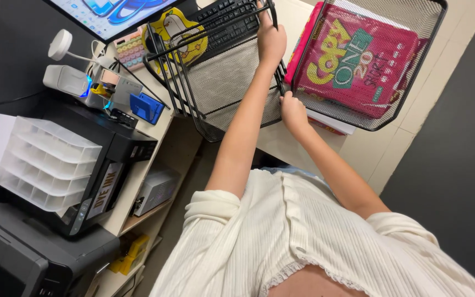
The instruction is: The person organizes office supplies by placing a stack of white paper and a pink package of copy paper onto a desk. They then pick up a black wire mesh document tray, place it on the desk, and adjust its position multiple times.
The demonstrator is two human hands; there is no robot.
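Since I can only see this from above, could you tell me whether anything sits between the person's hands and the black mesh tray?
Nothing visible does. The left hand already grips the black mesh tray at its far frame bar, and the right hand touches its near corner, beside the second mesh tray holding a pink paper pack.

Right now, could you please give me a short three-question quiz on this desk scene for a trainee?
1. True or false: the mesh tray whose wire frame the left hand grips is empty.
2. What lies in the other mesh tray? A) a red paper packet B) folded towels C) a kettle
3. Fill in: the right hand holds on where the two trays ____.
Key: 1 true; 2 A; 3 meet.
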